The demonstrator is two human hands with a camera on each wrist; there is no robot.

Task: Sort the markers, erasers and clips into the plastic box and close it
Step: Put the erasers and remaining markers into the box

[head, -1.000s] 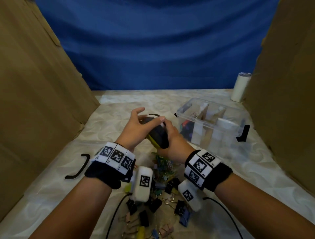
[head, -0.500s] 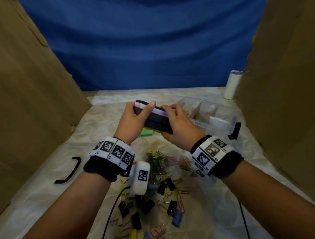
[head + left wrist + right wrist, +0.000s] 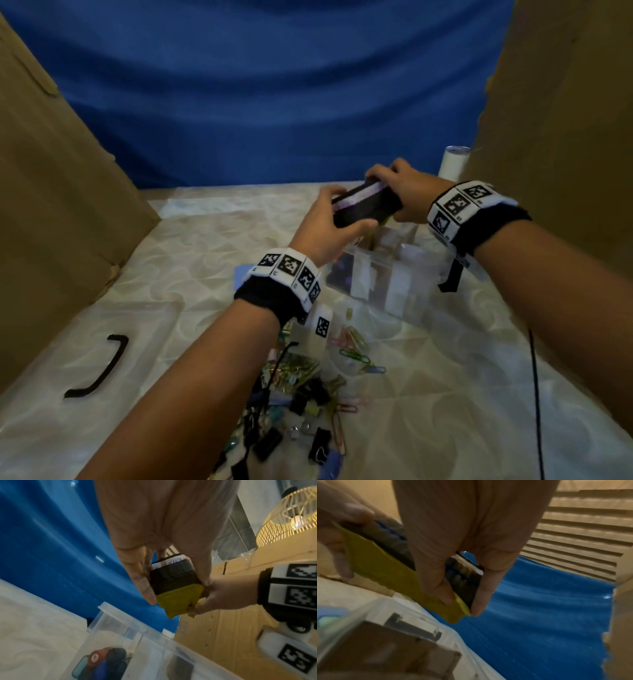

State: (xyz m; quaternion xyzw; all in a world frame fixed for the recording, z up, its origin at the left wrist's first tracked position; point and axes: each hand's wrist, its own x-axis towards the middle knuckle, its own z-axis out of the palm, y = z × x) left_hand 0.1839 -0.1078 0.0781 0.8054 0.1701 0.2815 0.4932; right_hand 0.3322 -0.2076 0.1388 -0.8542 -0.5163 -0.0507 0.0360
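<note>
A stack of black whiteboard erasers (image 3: 366, 205) with a yellow felt underside (image 3: 180, 600) hangs in the air above the clear plastic box (image 3: 387, 277). My left hand (image 3: 344, 212) grips its near left end and my right hand (image 3: 392, 197) grips its far right end. In the right wrist view the thumb and fingers of my right hand (image 3: 462, 606) pinch the erasers (image 3: 464, 580). The box stands open, with dividers inside and markers (image 3: 106, 660) in one compartment. Binder clips and paper clips (image 3: 301, 394) lie in a loose pile on the table near me.
Tall cardboard walls stand at the left (image 3: 51, 205) and right (image 3: 565, 137), with a blue cloth behind. A white cylinder (image 3: 454, 164) stands at the back right. A black curved strip (image 3: 99, 370) lies at the left and a black cable (image 3: 534, 394) runs at the right.
Both hands have carried the eraser stack to the right and farther away, from above the clip pile to above the plastic box.
</note>
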